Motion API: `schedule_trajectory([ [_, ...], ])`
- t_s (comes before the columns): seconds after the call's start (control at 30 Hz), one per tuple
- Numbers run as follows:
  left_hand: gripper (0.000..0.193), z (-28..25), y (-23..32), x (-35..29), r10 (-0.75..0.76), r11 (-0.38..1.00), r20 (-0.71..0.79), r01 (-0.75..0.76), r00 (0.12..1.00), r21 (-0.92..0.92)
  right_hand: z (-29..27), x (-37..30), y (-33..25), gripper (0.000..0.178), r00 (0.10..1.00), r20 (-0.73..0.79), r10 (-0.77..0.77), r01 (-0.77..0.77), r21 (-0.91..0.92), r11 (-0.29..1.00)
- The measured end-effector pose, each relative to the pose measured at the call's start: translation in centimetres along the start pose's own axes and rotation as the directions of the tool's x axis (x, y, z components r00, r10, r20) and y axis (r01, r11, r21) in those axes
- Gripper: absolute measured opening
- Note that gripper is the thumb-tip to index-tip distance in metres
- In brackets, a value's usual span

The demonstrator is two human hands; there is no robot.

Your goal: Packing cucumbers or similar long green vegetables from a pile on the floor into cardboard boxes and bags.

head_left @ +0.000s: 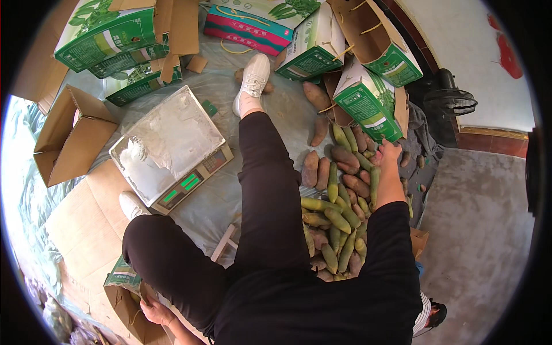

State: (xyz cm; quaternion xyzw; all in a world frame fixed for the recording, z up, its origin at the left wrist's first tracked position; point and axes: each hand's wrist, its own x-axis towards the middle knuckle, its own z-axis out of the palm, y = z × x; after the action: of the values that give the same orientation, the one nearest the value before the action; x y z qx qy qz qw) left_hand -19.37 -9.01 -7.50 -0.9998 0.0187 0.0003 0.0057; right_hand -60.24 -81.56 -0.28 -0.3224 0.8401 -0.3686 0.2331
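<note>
My right hand (pixel 388 150) reaches to the lower edge of a green and white carton (pixel 368 98), its fingers closed at the carton's corner. Below that hand lies a heap of long green radishes (pixel 339 218) mixed with brown, potato-like roots (pixel 344 156). At the lower left, my left hand (pixel 158 313) grips the edge of an open cardboard carton (pixel 127 310) with a green printed side. That carton's inside is mostly hidden. A flat scale (pixel 169 146) with a worn, whitish metal plate and a lit green display stands in front of my left leg.
Green and white cartons (pixel 109 34) are stacked at the far left, and a pink and blue box (pixel 247 29) lies at the far middle. An open brown carton (pixel 72 135) is left of the scale. A black fan (pixel 454 100) stands by the right wall. Another person (pixel 428 313) is at lower right.
</note>
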Motion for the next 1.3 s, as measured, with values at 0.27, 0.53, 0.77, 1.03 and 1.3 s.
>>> schedule_trajectory([
  [0.27, 0.031, 0.2, 0.8, 0.2, -0.020, 1.000, 0.035, 0.020, 0.999, -0.012, -0.4, 1.7, -1.3, 0.065, 0.998, 0.049, -0.029, 0.023, 0.127, 0.992],
  [0.53, 0.036, -0.2, -0.2, -0.4, -0.052, 0.999, 0.027, 0.052, 0.998, -0.001, 1.6, -2.1, -5.6, 0.024, 0.927, 0.305, -0.220, 0.046, 0.487, 0.872],
  [0.77, 0.035, -0.6, -0.1, -0.6, -0.040, 0.999, 0.027, 0.040, 0.999, -0.012, -0.2, -3.3, -10.5, 0.018, 0.811, 0.113, -0.573, 0.354, 0.686, 0.636],
  [1.03, 0.030, 0.3, -0.5, -0.6, 0.057, 0.998, -0.049, -0.055, 0.997, 0.040, -11.8, -6.3, -13.6, 0.018, 0.797, 0.120, -0.592, 0.349, 0.708, 0.614],
  [1.3, 0.029, 0.0, -1.1, -0.8, 0.077, 0.997, -0.058, -0.077, 0.995, 0.010, -17.1, -6.5, -11.1, 0.028, 0.674, 0.340, -0.656, 0.093, 0.842, 0.532],
])
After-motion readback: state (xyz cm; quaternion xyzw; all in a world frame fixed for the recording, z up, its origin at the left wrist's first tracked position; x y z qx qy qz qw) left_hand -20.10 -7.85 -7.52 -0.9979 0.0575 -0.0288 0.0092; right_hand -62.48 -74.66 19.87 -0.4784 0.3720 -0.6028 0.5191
